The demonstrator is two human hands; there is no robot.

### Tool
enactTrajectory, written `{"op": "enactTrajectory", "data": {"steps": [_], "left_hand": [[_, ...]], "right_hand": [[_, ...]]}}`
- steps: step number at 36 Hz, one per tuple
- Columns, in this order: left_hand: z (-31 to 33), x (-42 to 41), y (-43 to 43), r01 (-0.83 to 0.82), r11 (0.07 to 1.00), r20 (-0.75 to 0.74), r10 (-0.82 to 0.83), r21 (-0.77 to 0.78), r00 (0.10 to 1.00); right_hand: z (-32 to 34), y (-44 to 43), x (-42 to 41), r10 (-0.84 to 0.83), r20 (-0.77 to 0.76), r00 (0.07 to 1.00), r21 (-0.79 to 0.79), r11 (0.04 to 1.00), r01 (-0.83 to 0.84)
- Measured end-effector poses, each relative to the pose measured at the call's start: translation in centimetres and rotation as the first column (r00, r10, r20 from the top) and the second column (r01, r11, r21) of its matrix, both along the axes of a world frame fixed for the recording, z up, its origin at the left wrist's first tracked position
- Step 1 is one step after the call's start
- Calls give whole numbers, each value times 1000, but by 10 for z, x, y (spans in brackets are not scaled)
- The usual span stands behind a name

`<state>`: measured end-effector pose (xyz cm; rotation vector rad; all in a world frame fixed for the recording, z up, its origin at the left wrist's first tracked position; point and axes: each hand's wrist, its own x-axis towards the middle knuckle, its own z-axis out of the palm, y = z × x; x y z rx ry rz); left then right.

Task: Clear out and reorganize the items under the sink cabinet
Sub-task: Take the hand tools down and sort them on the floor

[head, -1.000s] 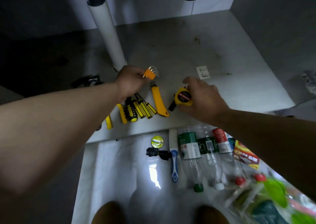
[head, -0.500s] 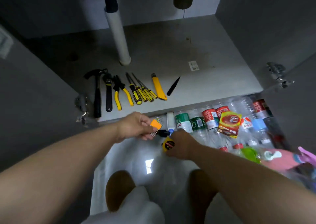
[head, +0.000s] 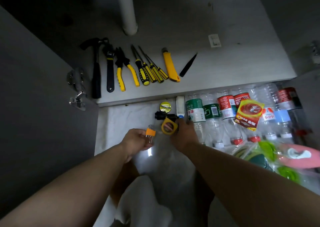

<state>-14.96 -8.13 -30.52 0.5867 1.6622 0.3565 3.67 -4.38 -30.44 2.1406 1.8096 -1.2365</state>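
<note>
- Lowest in the frame, a pale cloth (head: 143, 200) lies over the person's knees. Bags of green and pink things (head: 294, 155) sit at the lower right.
- The left hand (head: 136, 141), just left of centre, is curled round an orange hex-key set (head: 150, 132), pinching its holder.
- The right hand (head: 184, 135), just beside it, is clamped on a yellow tape measure (head: 168, 126), which it holds low over the tiles.
- A second ago both hands were up over the cabinet floor beside the tool row, with the same two items. They have now come down in front of the cabinet. I judge that these two pieces are being moved out to join the small items on the floor.
- The glossy white floor tile (head: 121, 122) throws back a bright glare. A black fitting (head: 160, 115), a round yellow tin (head: 165, 106) and a white brush (head: 180, 105) lie on it close to the tape measure.
- A row of empty plastic bottles (head: 195, 112) runs to the right along the cabinet's edge, with a red and yellow packet (head: 249, 114) on top.
- On the grey cabinet floor (head: 225, 67), in the upper middle of the frame, the tools lie side by side:
  - a hammer (head: 96, 74)
  - a wrench (head: 110, 70)
  - pliers (head: 124, 70)
  - screwdrivers (head: 149, 69)
  - a utility knife (head: 170, 65)
  - a thin black tool (head: 187, 65)
- Farthest back, a white drain pipe (head: 127, 10) meets the dim, stained cabinet floor. The open door (head: 34, 105) fills the left of the frame.
</note>
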Motion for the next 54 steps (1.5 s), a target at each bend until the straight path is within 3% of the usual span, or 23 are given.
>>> {"op": "enactTrajectory", "data": {"steps": [7,10,14,19,24,28,33,40,45,49,52,54], "left_hand": [[4,11,1,63,997,-5,-63,-34,998],[8,17,0,131,991,29,-130,-39,991],[11,23,-1,227,973,121,-221,-36,968],[12,25,0,254,967,179,-246,-27,953],[2,29,5,184,983,35,-184,6,982],[2,33,10,86,995,139,-92,53,986],[-2,38,14,40,999,223,-47,36,974],[0,38,16,123,992,178,-125,23,976],[-5,29,13,140,990,81,-141,12,987],[-8,23,10,148,989,39,-148,-1,988],[-7,22,11,149,989,-16,-149,11,989],[-4,21,11,173,984,-63,-170,40,983]], "right_hand": [[3,-14,1,-42,-62,997,-42,998,40],[5,-17,-3,-60,-149,987,-187,982,32],[2,-26,-7,-334,-294,895,-407,892,199],[-6,-30,-2,-350,-233,907,-307,912,273],[-16,-33,6,-381,-164,910,-366,880,303],[-17,-32,10,-363,-134,922,-413,866,281],[-17,-25,11,-230,-94,969,-391,903,176],[-14,-29,8,-168,-20,985,-255,954,158],[-11,-40,9,181,8,983,-174,969,-177],[-6,-52,9,453,37,891,-65,891,-450],[-3,-61,8,664,139,735,-106,748,-655],[-2,-67,7,713,195,673,-134,699,-702]]}}
